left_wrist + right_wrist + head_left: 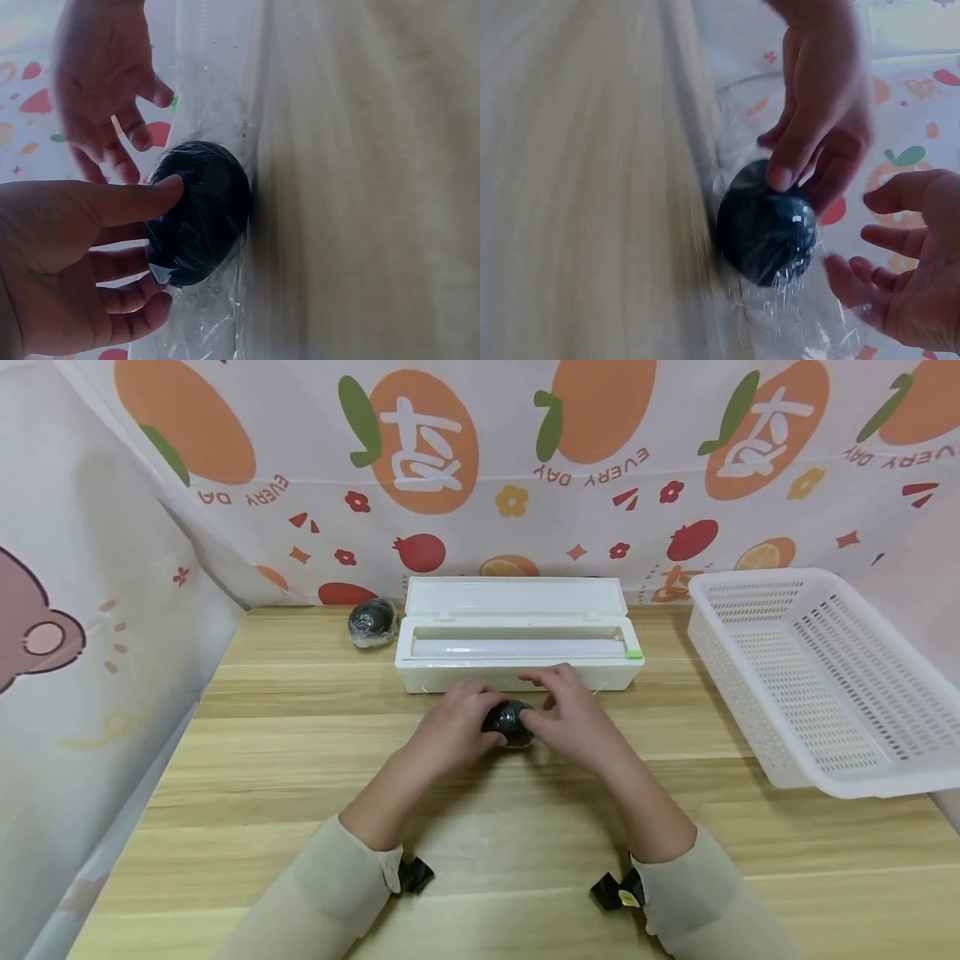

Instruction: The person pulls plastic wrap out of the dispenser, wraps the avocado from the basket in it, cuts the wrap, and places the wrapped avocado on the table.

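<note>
A dark, oval, avocado-like fruit point(509, 724) sits on the table in front of the white box, with clear cling film point(791, 319) around and beneath it. My left hand point(453, 724) pinches the fruit, thumb on the near face and fingers behind it, as the left wrist view shows. Beside it, my right hand point(576, 722) has its fingers spread and slightly bent; in the right wrist view a gap separates them from the fruit. The white cling film dispenser point(517, 677) stands just behind both hands, its lid raised and a roll inside.
Another dark fruit wrapped in film point(372, 622) lies left of the dispenser. A white perforated basket point(750, 727) stands at the right of the wooden table point(300, 793). Behind the table hangs a fruit-printed cloth point(465, 539).
</note>
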The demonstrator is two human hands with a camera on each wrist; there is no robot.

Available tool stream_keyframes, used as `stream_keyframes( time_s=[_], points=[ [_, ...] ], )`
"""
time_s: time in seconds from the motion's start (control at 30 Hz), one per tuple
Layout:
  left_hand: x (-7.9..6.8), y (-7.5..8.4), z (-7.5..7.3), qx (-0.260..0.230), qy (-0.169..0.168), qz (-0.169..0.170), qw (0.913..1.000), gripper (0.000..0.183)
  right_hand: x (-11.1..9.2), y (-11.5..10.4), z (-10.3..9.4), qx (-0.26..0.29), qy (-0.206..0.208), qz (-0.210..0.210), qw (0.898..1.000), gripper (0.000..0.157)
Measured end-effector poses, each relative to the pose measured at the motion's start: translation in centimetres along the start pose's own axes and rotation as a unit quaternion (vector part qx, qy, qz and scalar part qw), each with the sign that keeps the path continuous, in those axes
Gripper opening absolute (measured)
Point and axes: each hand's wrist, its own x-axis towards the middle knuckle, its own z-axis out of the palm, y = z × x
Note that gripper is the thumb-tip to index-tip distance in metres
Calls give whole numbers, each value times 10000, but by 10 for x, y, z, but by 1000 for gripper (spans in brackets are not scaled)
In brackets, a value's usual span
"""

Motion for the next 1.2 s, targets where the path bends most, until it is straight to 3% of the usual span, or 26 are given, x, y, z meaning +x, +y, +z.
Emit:
stream_keyframes(
  time_s=[0.07,0.13,0.23,0.33,0.43,0.6,0.8,1.0,1.2],
  points=[
    [2,-1,-1,-41,-98,-36,9999,47,0,-2,2,431,-13,67,9990,53],
    [4,-2,-2,-79,-182,-38,9998,46,0,-1,5,399,-58,14,9992,55],
    [6,-4,-3,-124,-275,-31,9995,47,2,2,11,-243,-28,-204,9995,57],
    [6,-7,-4,-233,-319,-55,9992,46,5,5,16,-1056,65,-494,9932,59],
    [5,-10,-5,-387,-342,-76,9986,43,7,8,18,-1402,78,-663,9879,58],
    [5,-13,-11,-677,-393,-56,9969,44,10,12,18,-1356,24,-570,9891,54],
    [4,-10,-23,-621,15,-66,9980,56,13,15,9,-1374,-187,-611,9885,53],
    [7,-12,-12,-330,-58,229,9992,48,13,17,2,-1213,-317,-748,9893,50],
    [7,-14,-2,-317,-15,-20,9995,46,17,19,4,-1198,-299,-743,9896,49]
  ],
)
